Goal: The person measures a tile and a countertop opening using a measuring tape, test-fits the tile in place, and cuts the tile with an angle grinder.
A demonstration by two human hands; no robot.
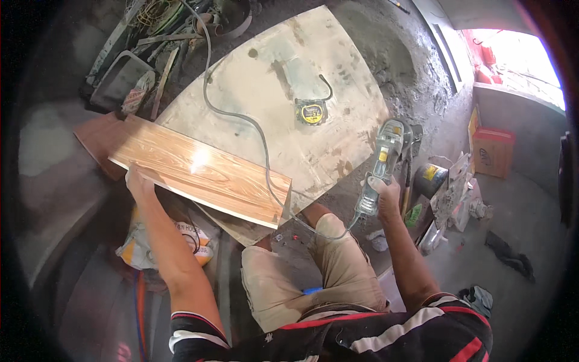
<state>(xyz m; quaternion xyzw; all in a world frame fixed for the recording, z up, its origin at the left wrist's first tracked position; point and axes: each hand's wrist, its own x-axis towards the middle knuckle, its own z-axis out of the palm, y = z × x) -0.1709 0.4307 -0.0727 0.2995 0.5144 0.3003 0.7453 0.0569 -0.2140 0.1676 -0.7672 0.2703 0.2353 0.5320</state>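
A long, glossy wood-grain tile [199,172] lies slantwise over the near left edge of a dusty board [241,84]. My left hand [140,181] grips the tile's near edge at its left end, fingers partly hidden. In my right hand [386,192] is a grey angle grinder [384,157], held by its body beyond the board's right corner, head pointing away. Its cord [253,123] loops from the handle across the tile and board to the far left. A black and yellow tape measure [312,112] rests on the board.
Tools and scraps fill a heap at the far left, near a grey tray [122,78]. A printed sack [142,247] sits below my left arm. To the right are a bucket [430,180], a red-brown box [493,152] and a dark cloth [510,256].
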